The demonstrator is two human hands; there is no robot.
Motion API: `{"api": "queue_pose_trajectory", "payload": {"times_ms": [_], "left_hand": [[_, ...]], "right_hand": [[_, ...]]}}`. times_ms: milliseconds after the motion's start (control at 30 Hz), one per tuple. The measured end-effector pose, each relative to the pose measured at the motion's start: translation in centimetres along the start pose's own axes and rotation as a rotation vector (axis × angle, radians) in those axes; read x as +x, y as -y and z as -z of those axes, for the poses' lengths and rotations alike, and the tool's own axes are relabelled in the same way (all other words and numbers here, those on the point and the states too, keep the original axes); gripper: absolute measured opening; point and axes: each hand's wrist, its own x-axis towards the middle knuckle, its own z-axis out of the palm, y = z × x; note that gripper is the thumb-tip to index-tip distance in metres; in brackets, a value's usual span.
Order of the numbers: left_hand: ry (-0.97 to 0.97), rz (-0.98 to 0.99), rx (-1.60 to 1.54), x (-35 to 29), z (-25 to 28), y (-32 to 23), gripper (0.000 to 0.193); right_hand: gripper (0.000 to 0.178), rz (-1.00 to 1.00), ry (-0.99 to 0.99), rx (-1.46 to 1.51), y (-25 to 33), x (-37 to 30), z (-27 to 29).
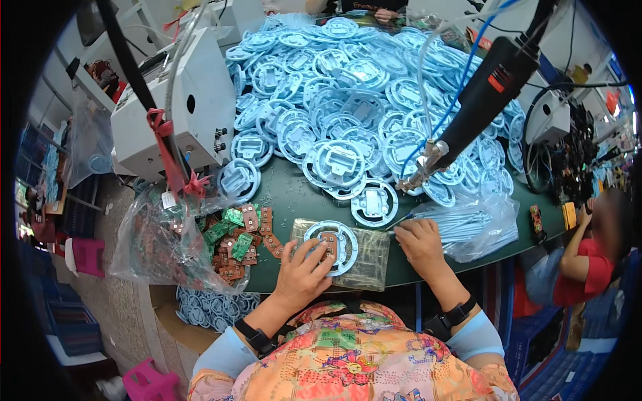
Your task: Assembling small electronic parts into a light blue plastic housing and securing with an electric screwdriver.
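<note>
My left hand [301, 277] rests on a light blue round plastic frame [348, 261], its fingers bent over the frame and a small brown circuit board [328, 240] set in it. The frame lies on a block wrapped in clear yellowish tape [374, 257] at the table's near edge. My right hand [422, 248] is closed at the fingertips, beside a clear bag of thin light blue wire-like strands [455, 230]. What those fingertips hold is too small to make out. Just beyond my hands lies another light blue frame [374, 203].
A large heap of light blue frames [334, 100] covers the back. A black power driver [491, 100] with hoses hangs at right. Loose brown and green circuit boards [241, 240] lie left, by a clear bag [150, 234]. A grey machine box [177, 110] stands behind. A person [582, 260] sits right.
</note>
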Motion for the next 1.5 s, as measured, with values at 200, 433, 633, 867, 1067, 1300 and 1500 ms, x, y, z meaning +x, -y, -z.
{"api": "queue_pose_trajectory", "payload": {"times_ms": [200,433,633,867,1067,1300,1500], "left_hand": [[-0.017,0.019,0.008,0.5,-0.2,0.0,0.047],[0.016,0.003,0.013,0.0,-0.1,0.1,0.053],[-0.03,-0.061,-0.022,-0.6,-1.8,0.1,0.049],[-0.058,-0.018,0.009,-0.3,-1.0,0.4,0.046],[-0.054,-0.003,0.005,-0.8,-0.8,0.4,0.048],[-0.008,-0.02,-0.031,0.1,-1.5,0.1,0.048],[0.007,0.028,-0.009,-0.9,-1.8,0.3,0.045]], "right_hand": [[0.029,-0.187,0.012,-0.062,-0.7,-0.4,1.2],[0.02,-0.062,-0.061,-0.094,-1.4,-2.0,-0.9],[0.021,-0.039,-0.18,-0.018,1.4,-1.8,-0.7],[0.025,-0.008,-0.176,0.113,1.7,-1.1,-2.6],[0.03,-0.091,-0.178,0.144,2.1,-1.2,-2.6],[0.027,-0.11,-0.196,0.054,1.0,-2.4,-2.5],[0.029,-0.114,-0.161,0.037,1.0,-1.7,-2.7]]}}
